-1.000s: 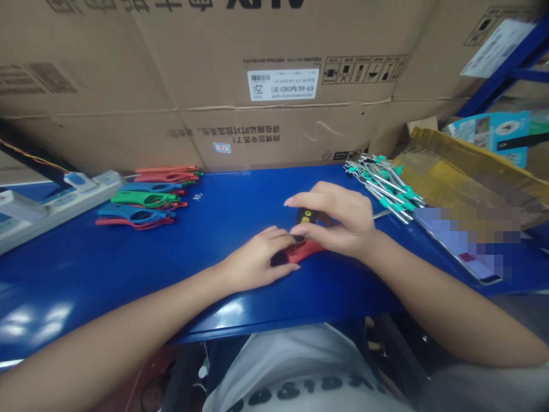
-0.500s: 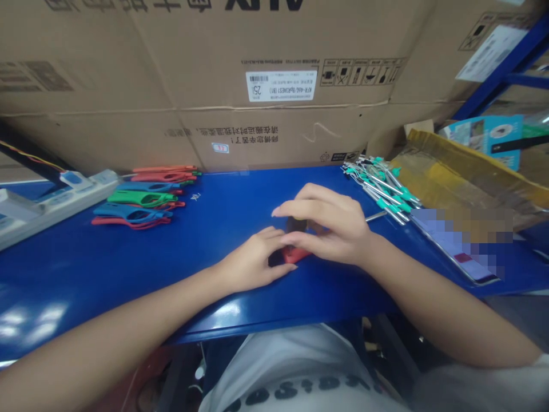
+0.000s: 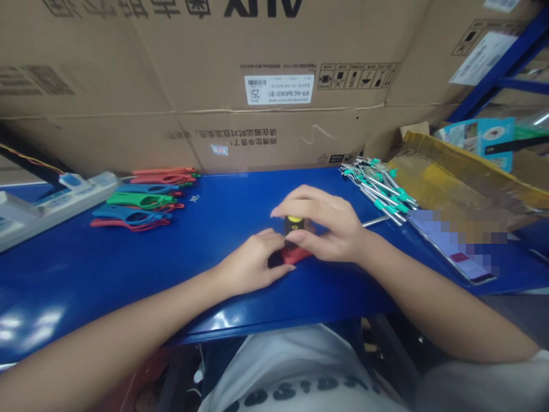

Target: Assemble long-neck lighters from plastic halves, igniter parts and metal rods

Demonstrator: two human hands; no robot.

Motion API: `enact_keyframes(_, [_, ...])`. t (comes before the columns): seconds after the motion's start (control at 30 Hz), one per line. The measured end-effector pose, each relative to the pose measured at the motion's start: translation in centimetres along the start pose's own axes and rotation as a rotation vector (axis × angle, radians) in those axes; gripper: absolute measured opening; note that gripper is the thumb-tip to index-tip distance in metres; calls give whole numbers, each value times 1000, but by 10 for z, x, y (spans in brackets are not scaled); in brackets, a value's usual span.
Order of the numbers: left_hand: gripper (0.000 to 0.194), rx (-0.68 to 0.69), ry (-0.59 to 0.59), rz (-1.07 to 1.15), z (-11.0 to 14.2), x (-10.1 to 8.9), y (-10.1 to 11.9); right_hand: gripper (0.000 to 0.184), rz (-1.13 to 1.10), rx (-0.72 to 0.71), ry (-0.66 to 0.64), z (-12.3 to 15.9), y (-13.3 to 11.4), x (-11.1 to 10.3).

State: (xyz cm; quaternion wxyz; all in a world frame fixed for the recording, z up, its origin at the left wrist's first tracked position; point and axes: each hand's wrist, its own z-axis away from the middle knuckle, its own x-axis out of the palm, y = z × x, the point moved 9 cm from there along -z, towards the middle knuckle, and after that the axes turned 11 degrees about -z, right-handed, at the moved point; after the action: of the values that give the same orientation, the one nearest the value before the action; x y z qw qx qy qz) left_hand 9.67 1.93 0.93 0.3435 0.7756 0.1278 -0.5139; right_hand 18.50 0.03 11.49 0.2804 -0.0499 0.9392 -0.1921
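Observation:
My right hand is curled round a short black and yellow screwdriver, thumb on the near side and fingers on the far side. It stands roughly upright over a red plastic lighter casing, and its tip is hidden. From the left, my left hand grips the casing's end and presses it to the table, thumb in front and fingers behind. Most of the casing is covered by my hands. Just right of my right hand lies a thin metal tube.
Red, green and blue casings are stacked at the left, beside a white power strip. Metal tubes with teal parts lie at the right, near a phone and a taped yellow-brown box. A large carton stands behind the blue table.
My right fingers have shifted slightly round the screwdriver, and more of its black and yellow handle shows. My left hand stays on the casing. The view has moved a little.

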Motion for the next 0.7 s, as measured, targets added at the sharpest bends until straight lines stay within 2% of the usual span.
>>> enact_keyframes(0.1, [15,23,26,2,0,-3,3,28,-126,64,-14,1,4,2])
enact_keyframes(0.17, [14,36,32,3,-1,-4,4,25,-158,97,-12,0,5,2])
enact_keyframes(0.33, [13,46,47,39,-2,-5,6,18,-63,40,-11,0,1,8])
enact_keyframes(0.53, [18,29,53,60,-3,-5,7,29,108,-57,118,8,-4,11])
enact_keyframes(0.63, [17,37,7,-9,-2,-5,8,27,-23,33,158,6,7,7])
enact_keyframes(0.7, [21,31,-33,-77,0,-8,6,23,-171,154,270,6,22,-7])
